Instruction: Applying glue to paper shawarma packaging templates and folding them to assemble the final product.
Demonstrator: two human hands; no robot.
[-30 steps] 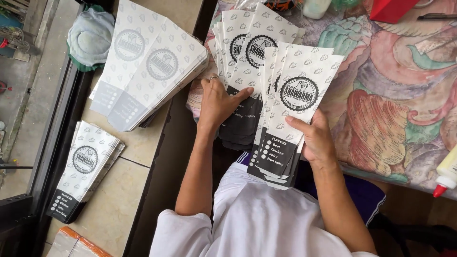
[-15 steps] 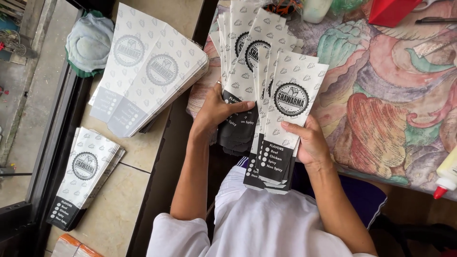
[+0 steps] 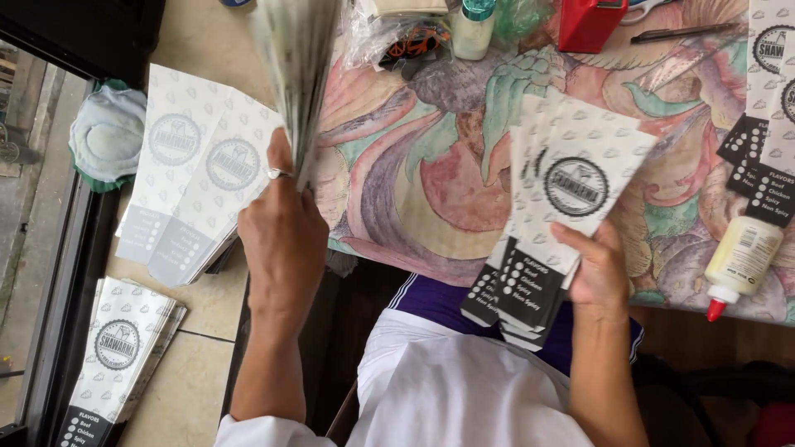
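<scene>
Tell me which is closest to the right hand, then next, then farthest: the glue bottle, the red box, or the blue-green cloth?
From the right hand, in the head view:
1. Glue bottle, just to its right on the table edge.
2. Red box, up at the table's far side.
3. Blue-green cloth, far across on the left ledge.

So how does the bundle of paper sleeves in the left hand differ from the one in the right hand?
The left hand holds its sleeve bundle raised and edge-on, so only thin stacked edges show; the right hand holds its sleeve bundle fanned and face-up, round emblem and black end visible. The left bundle looks motion-blurred, the right one sharp. Both appear to be the same white patterned sleeves.
</scene>
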